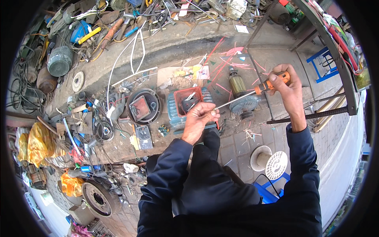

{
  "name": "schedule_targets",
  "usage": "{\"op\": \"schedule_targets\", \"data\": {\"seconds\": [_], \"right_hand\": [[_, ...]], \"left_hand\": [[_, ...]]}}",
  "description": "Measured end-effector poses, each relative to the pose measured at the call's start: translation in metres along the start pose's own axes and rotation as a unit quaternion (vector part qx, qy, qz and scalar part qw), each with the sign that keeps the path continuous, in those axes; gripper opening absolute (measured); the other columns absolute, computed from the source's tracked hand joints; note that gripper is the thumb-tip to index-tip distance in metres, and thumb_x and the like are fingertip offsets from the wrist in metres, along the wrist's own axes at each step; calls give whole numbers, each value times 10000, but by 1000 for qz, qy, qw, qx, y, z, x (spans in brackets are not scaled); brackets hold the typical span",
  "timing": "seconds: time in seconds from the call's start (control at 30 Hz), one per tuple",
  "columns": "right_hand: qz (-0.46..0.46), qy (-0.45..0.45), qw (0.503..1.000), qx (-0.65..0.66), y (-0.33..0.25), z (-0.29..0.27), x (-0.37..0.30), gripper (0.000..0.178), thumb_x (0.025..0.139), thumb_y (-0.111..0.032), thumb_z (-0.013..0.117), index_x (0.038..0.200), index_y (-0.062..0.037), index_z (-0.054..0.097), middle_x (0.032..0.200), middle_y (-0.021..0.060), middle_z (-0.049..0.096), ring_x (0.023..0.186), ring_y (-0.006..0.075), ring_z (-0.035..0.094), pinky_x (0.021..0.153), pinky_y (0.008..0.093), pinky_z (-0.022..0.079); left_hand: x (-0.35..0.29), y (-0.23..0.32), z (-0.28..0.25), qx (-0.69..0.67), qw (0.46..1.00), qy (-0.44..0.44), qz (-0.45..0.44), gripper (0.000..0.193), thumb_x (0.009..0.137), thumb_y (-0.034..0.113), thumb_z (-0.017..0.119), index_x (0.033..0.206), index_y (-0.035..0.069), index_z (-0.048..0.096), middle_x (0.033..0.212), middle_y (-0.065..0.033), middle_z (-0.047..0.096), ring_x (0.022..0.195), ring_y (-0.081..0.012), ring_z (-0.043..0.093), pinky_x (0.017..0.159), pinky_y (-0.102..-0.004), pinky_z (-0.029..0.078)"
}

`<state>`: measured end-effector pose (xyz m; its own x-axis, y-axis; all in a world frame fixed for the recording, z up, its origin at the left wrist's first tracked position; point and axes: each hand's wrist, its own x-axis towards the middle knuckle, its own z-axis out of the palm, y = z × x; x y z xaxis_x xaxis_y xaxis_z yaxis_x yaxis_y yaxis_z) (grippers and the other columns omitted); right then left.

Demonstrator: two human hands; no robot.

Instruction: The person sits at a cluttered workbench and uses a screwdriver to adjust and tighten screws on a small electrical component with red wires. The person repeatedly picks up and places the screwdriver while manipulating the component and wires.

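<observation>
My right hand [287, 89] is wrapped round the orange and black handle of a screwdriver [237, 99], whose shaft slants down to the left. The screwdriver's tip meets the pinched fingers of my left hand [200, 118]; whatever else those fingers hold is too small to make out. Below my left hand lies a blue-green electric motor [173, 112] with a finned housing. On top of it sits a red plastic tray [181, 96] with small parts inside, partly covered by my left hand. Right of it stands a second motor part with a copper-coloured rotor [237, 85] rising from a grey base.
A round black housing [156, 96] holds another red tray [139, 109]. Tools and wires heap along the back, near a grey motor [60, 61]. A dark metal frame [342, 51] stands right. White spools [276, 165] lie on the paving near a blue stool [270, 193].
</observation>
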<state>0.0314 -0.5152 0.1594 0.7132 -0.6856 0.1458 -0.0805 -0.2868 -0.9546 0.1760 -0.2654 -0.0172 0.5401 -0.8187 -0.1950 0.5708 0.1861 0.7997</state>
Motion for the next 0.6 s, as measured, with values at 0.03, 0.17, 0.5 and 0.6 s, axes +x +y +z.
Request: {"op": "schedule_targets", "data": {"seconds": [0.03, 0.17, 0.5, 0.6], "right_hand": [[-3, -2, 1000, 2, 1, 1, 0, 267, 981, -140, 763, 1158, -25, 598, 815, 32, 670, 622, 80, 618, 558, 231, 496], [-2, -1, 1000, 15, 4, 7, 2, 247, 979, -118, 759, 1149, -30, 603, 823, 24, 672, 622, 75, 614, 561, 230, 495], [-4, 1, 1000, -1, 2, 12, 4, 249, 980, -127, 761, 1149, -21, 611, 835, 22, 672, 668, 62, 608, 581, 227, 493], [-12, 9, 1000, -12, -2, 11, 8, 254, 980, -130, 760, 1153, -16, 613, 833, 30, 672, 665, 70, 612, 582, 230, 497]], "left_hand": [[1, 0, 0, 1, 1000, 3, 5, 216, 1012, 9, 682, 1223, -14, 644, 1101, -133, 744, 979, -211, 742, 857, -337, 621], [-1, 3, -4, -10, 1000, -1, 8, 272, 1005, -9, 680, 1269, -23, 616, 1132, -146, 732, 1004, -220, 739, 879, -344, 619], [-5, 9, -10, 38, 998, 1, -50, 304, 977, -31, 697, 1260, -31, 589, 1087, -144, 725, 947, -204, 722, 845, -331, 600], [-16, 30, -34, 145, 975, -48, -162, 289, 944, 30, 768, 1166, -32, 592, 969, -85, 703, 798, -141, 663, 725, -302, 552]]}}
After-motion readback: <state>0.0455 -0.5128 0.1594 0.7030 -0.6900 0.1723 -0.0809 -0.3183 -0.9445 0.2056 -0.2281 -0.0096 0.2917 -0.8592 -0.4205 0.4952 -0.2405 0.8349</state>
